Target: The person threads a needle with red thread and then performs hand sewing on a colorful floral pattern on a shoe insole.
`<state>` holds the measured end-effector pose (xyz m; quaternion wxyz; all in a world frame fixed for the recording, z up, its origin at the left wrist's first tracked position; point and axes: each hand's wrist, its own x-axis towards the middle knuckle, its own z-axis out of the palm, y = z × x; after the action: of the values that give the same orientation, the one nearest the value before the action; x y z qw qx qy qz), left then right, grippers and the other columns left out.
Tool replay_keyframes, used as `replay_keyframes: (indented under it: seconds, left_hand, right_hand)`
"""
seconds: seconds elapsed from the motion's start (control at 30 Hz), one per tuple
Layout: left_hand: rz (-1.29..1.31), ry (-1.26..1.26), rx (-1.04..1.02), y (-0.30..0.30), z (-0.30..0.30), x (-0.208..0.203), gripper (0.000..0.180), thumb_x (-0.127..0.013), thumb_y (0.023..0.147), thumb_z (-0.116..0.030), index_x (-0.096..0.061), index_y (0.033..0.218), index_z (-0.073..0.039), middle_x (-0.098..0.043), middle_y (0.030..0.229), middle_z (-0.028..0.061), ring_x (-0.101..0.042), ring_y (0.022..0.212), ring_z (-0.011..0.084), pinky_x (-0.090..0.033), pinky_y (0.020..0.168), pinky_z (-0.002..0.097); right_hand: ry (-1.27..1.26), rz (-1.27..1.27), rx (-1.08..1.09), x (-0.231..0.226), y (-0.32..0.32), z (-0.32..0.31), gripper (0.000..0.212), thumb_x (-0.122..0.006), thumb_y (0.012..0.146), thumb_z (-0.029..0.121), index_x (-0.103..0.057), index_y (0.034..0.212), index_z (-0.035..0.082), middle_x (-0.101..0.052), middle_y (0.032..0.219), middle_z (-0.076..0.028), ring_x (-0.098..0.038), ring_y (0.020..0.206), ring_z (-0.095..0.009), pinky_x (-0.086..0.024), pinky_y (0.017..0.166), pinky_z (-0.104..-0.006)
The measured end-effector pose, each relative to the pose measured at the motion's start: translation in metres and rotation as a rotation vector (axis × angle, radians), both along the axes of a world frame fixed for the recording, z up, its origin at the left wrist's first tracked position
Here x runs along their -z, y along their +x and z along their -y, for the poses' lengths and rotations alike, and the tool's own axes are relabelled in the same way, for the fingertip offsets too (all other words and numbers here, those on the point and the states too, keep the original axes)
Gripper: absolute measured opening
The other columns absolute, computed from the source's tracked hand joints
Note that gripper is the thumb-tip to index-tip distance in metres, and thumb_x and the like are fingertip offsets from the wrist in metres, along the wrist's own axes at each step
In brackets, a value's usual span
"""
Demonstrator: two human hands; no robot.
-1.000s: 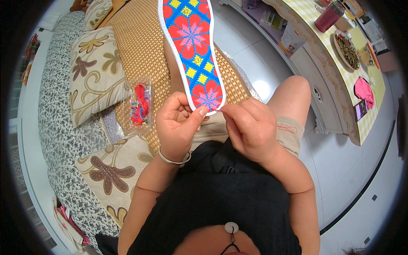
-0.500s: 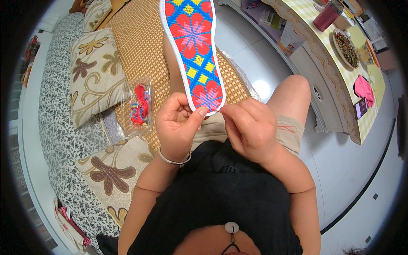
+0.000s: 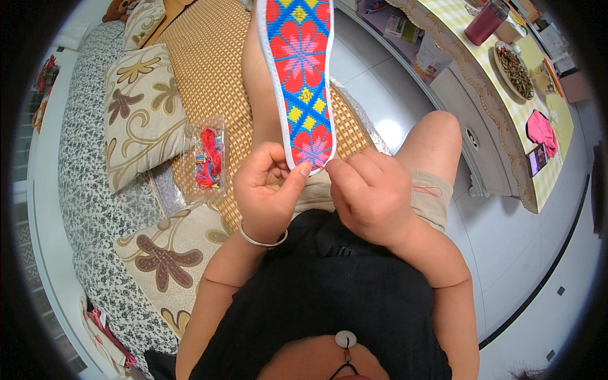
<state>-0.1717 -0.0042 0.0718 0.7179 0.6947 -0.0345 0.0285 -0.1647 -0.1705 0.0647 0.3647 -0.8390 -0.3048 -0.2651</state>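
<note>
An embroidered insole (image 3: 303, 82) with red flowers, yellow diamonds and a blue ground, edged in white, extends away from me above my lap. My left hand (image 3: 269, 190) grips its near rounded end, thumb on top and fingers beneath. At the right side of that end, my right hand (image 3: 370, 193) is closed in a pinch against the edge. What sits between its fingertips is too small to make out. A loop of red thread (image 3: 427, 190) trails from beside the right hand over my beige shorts.
A clear packet of colored thread (image 3: 209, 158) lies on the woven mat (image 3: 209, 63) to my left, near patterned cushions (image 3: 142, 120). On the right, a table with checked cloth (image 3: 468, 12) carries a dark red bottle (image 3: 487, 22), a plate of food (image 3: 514, 71), pink cloth and a phone.
The insole has shifted slightly right and tilted a little, its near end still in my left hand. My right hand stays pinched at its edge, nearly in place.
</note>
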Motion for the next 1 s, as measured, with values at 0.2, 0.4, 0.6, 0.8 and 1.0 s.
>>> replay_keyframes:
  seconds: [0.2,0.4,0.6,0.8,1.0]
  left_hand:
    - [0.068,0.133,-0.051,-0.003,0.001,0.008,0.011,-0.064,0.079,0.007,-0.056,0.085,0.002,-0.06,0.08,0.0026,-0.053,0.068,0.003,-0.044,0.06,0.0167]
    - [0.038,0.099,-0.037,-0.003,0.0,0.004,0.011,-0.063,0.08,0.007,-0.056,0.086,0.002,-0.06,0.08,0.0031,-0.053,0.068,0.003,-0.044,0.06,0.0169]
    - [0.025,-0.053,-0.034,0.0,-0.002,0.007,0.012,-0.062,0.082,0.005,-0.054,0.09,0.0,-0.061,0.08,0.005,-0.052,0.061,0.0035,-0.041,0.053,0.0165]
    - [-0.087,-0.362,0.1,0.002,-0.007,0.01,0.016,-0.065,0.08,0.003,-0.058,0.095,0.002,-0.065,0.085,0.009,-0.053,0.064,0.0059,-0.041,0.056,0.0173]
    - [-0.106,-0.435,0.091,0.003,-0.009,0.014,0.017,-0.065,0.079,0.004,-0.059,0.095,0.002,-0.065,0.088,0.0094,-0.056,0.069,0.0074,-0.043,0.058,0.0184]
  right_hand:
    - [-0.039,0.066,0.028,0.011,0.002,-0.009,0.016,-0.06,0.065,0.011,-0.056,0.079,0.003,-0.047,0.066,-0.005,-0.05,0.058,-0.021,-0.041,0.05,-0.0331]
    - [0.049,0.036,0.046,0.01,0.0,-0.005,0.016,-0.062,0.064,0.007,-0.055,0.078,0.003,-0.047,0.063,-0.006,-0.05,0.056,-0.023,-0.041,0.048,-0.0352]
    - [0.211,-0.104,0.062,0.011,0.003,-0.006,0.012,-0.065,0.071,0.006,-0.06,0.082,0.003,-0.056,0.072,-0.011,-0.055,0.063,-0.025,-0.044,0.058,-0.0309]
    - [1.177,-1.336,-0.286,0.017,0.007,0.002,0.016,-0.061,0.085,0.005,-0.064,0.099,-0.004,-0.067,0.091,-0.008,-0.062,0.085,-0.015,-0.048,0.078,-0.0267]
    - [1.486,-1.547,-0.368,0.028,0.002,0.0,0.019,-0.063,0.084,0.007,-0.063,0.101,-0.003,-0.066,0.095,-0.01,-0.061,0.09,-0.016,-0.047,0.084,-0.0293]
